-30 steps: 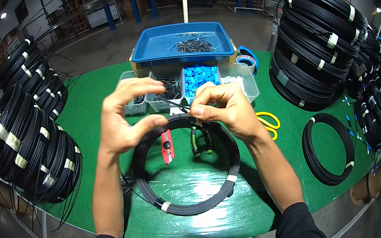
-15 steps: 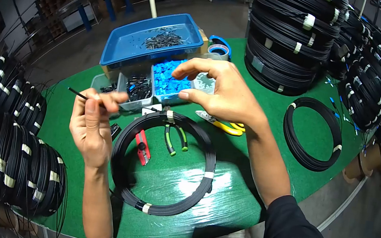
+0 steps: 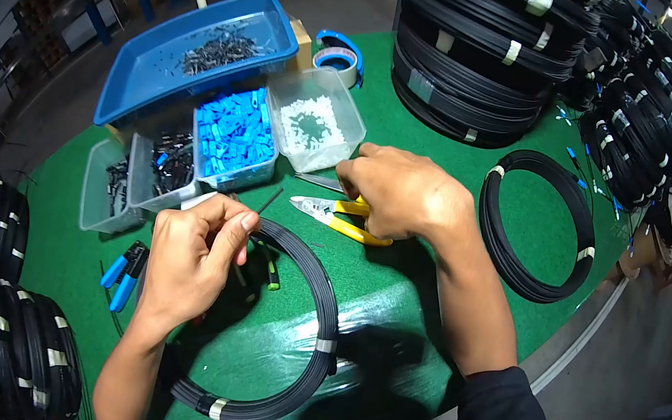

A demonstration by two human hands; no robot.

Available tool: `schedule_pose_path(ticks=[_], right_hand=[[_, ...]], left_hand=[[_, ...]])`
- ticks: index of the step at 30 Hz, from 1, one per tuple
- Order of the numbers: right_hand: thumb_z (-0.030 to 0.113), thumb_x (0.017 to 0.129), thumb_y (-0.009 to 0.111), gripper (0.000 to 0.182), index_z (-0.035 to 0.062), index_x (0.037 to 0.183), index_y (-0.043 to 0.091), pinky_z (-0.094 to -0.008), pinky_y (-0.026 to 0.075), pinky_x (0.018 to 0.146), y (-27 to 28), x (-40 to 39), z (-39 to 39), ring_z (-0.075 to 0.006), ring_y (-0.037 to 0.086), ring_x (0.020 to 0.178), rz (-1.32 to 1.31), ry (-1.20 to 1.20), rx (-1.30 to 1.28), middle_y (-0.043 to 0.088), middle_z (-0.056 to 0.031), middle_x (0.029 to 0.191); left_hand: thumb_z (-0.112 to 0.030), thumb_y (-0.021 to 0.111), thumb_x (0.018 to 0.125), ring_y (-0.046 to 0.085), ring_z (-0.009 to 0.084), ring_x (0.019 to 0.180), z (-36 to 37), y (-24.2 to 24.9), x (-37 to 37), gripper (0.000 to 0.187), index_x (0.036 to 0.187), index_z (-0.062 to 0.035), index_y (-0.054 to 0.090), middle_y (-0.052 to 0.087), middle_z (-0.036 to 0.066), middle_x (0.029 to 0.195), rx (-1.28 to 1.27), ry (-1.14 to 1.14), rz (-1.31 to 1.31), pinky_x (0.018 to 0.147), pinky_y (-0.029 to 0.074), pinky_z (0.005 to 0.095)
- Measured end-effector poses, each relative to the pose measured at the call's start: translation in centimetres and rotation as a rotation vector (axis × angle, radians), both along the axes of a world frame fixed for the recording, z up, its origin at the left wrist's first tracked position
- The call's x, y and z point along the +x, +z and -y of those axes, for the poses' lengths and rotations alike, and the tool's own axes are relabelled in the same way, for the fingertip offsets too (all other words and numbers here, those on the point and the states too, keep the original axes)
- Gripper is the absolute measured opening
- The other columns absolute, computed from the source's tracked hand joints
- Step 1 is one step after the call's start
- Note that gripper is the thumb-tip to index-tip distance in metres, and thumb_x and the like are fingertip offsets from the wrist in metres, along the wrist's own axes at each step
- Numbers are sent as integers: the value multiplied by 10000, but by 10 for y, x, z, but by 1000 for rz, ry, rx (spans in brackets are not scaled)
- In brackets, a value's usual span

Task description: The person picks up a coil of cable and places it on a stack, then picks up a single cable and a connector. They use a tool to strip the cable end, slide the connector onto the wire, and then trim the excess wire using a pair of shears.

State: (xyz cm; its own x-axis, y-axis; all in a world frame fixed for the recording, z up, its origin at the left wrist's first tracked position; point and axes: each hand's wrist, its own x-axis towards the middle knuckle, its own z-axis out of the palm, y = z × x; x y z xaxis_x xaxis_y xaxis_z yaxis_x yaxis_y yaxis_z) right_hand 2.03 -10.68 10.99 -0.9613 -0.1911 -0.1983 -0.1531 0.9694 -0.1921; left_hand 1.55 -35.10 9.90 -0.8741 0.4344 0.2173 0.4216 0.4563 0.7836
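My left hand (image 3: 201,259) pinches a thin black cable end (image 3: 270,200) above the upper part of a black cable coil (image 3: 325,305). The coil lies on the green table and is bound with pale tape. My right hand (image 3: 413,194) reaches down at the yellow-handled pliers (image 3: 351,228), its fingers curled by the upper handle; whether they grip it is hard to see. A grey blade-like tool (image 3: 318,181) lies just behind the pliers. Green-and-black handles (image 3: 273,275) show inside the coil, partly hidden by my left hand.
Bins of blue clips (image 3: 234,131), white pieces (image 3: 312,123) and black parts (image 3: 170,164) stand beside a blue tray (image 3: 135,64). Blue-handled strippers (image 3: 125,273) lie left. Another coil (image 3: 494,209) lies right; stacked coils (image 3: 473,65) rise behind. Tape (image 3: 335,60) lies near the bins.
The view has shifted. My right hand has moved down from in front of the bins to the yellow pliers, its fingers now curled. My left hand has turned, still holding the cable.
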Motion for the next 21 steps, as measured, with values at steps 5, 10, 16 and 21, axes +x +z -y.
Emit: schedule_pose_path(ticks=[5, 10, 16, 21], right_hand=[[55, 724, 708, 314, 2, 1032, 679, -467, 556, 880, -28, -12, 10, -362, 620, 1090, 58, 42, 44, 611, -196, 1160], [59, 790, 672, 287, 22, 1073, 695, -579, 546, 835, -50, -19, 25, -346, 570, 1157, 60, -9, 102, 563, -185, 1229], [84, 750, 713, 161, 29, 900, 731, -459, 584, 773, -57, -25, 28, -373, 706, 913, -9, 51, 167, 718, -194, 950], [210, 562, 871, 377, 22, 845, 706, -390, 558, 740, -27, -21, 11, -315, 699, 845, 38, 54, -29, 724, -133, 857]], left_hand=[[-155, 614, 952, 549, 86, 449, -7, -2, -12, 245, 808, 33, 678, 610, 40, 551, -148, -21, 183, 448, 403, 271], [-175, 605, 963, 544, 102, 419, -3, -11, -22, 269, 798, 29, 666, 596, 45, 538, -147, -44, 163, 430, 410, 274], [-166, 579, 992, 529, 51, 500, 16, -9, -19, 259, 857, 44, 646, 585, 20, 620, 29, -49, 221, 439, 451, 228], [-183, 592, 989, 557, 71, 528, 53, 8, -12, 235, 906, 27, 656, 574, 11, 631, 424, -24, 283, 466, 457, 210]])
